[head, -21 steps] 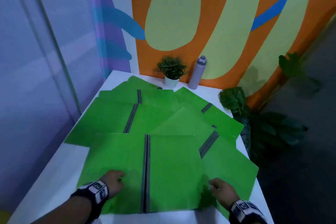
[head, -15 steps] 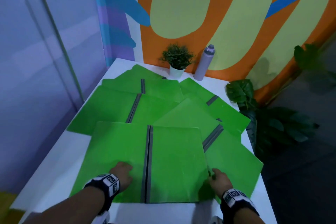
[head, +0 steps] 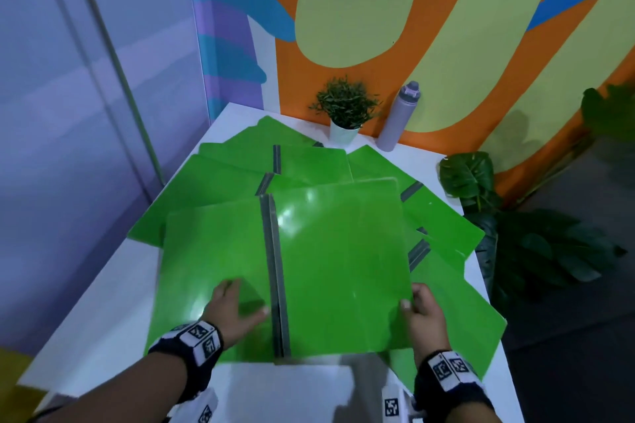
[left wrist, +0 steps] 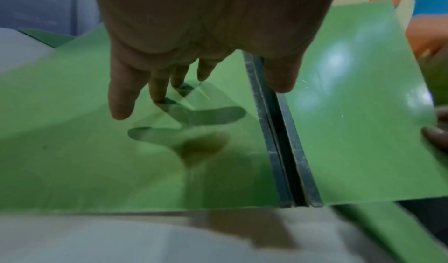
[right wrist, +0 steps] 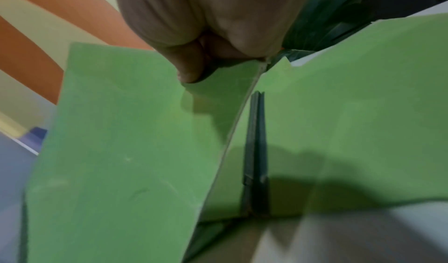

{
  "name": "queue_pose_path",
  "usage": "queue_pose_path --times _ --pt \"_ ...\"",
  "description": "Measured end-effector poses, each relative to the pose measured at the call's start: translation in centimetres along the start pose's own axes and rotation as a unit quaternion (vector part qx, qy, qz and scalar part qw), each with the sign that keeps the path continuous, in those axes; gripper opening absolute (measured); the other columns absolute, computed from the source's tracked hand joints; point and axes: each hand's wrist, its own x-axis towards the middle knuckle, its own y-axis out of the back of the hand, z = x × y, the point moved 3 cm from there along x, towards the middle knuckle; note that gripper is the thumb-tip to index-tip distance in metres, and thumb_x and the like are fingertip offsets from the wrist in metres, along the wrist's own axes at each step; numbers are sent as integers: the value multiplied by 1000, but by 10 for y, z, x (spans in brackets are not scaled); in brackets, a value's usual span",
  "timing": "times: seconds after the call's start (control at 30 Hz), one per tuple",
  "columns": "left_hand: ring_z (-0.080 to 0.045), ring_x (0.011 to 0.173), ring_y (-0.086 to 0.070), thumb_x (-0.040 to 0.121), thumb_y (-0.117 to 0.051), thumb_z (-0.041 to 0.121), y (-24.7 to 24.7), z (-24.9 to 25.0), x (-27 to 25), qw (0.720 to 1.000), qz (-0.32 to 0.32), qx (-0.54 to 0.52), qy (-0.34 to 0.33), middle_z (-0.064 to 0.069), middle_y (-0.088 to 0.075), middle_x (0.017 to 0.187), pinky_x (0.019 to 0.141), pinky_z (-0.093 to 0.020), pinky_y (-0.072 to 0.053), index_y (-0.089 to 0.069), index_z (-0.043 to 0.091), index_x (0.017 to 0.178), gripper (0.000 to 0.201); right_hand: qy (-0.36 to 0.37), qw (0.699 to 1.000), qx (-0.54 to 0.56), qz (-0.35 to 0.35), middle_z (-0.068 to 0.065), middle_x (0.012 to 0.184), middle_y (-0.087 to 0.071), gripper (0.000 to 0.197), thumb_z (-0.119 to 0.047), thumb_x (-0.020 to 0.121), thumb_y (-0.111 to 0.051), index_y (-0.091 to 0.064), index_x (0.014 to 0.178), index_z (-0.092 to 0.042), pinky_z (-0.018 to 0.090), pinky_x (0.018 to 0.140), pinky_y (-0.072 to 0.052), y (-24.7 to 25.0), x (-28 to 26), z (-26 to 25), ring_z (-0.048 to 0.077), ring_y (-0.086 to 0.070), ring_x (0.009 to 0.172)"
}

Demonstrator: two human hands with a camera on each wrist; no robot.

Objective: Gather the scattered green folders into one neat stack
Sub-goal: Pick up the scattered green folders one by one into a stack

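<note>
Several green folders with grey spines lie fanned and overlapping across the white table. The nearest folder lies open at the front edge. My left hand rests flat on its left flap, fingers straight, thumb beside the grey spine. My right hand pinches the right edge of the right flap, thumb on top, and that flap is raised off the table. Under it another folder's spine shows.
A small potted plant and a grey bottle stand at the table's far edge against the painted wall. A large leafy plant stands on the floor right of the table. Bare white table shows at front left.
My right hand has taken hold of the nearest folder's right edge and lifted that flap. The left hand stays flat on the left flap, a little closer to the spine.
</note>
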Motion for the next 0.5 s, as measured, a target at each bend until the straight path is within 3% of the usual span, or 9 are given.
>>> queue_pose_path --times 0.1,0.17,0.23,0.33,0.43,0.5 --pt "-27 149 -11 71 -58 69 29 35 -17 994 15 -90 -68 -2 6 163 116 -49 -22 3 28 153 111 51 995 90 7 3 72 -50 24 8 89 -48 -52 81 -14 35 68 -41 10 -2 -27 18 -45 68" --pt "-22 148 -15 61 -60 75 48 56 -29 977 7 -172 -128 6 -2 162 117 -50 -22 3 34 152 118 80 987 135 5 -6 65 -46 27 10 89 -48 -50 79 -15 28 69 -38 10 -4 -41 13 -42 66" --pt "-17 143 -29 59 -64 75 62 69 -38 953 0 -250 -174 12 -18 158 117 -49 -28 -7 38 150 114 89 982 164 -4 -8 65 -45 26 9 89 -49 -50 81 -16 25 71 -38 4 -3 -47 10 -43 67" --pt "-18 138 -40 87 -65 29 69 74 -41 945 20 -273 -177 6 -39 150 115 -47 -33 -27 26 146 71 96 985 138 -37 -1 74 -48 18 4 89 -52 -53 88 -15 32 78 -42 -11 -2 -43 15 -48 73" --pt "-20 138 -39 91 -57 10 66 72 -39 952 31 -260 -156 10 -44 136 113 -42 -33 -33 24 141 57 71 989 112 -69 -2 102 -62 22 -3 90 -55 -57 100 -22 41 95 -44 -23 -1 -28 14 -56 95" --pt "-23 138 -38 92 -55 10 58 70 -36 959 11 -248 -137 6 -45 139 111 -44 -35 -31 26 143 59 41 986 132 -91 -4 138 -44 41 -6 91 -55 -48 126 -27 40 108 -32 -28 -1 -19 13 -42 125"
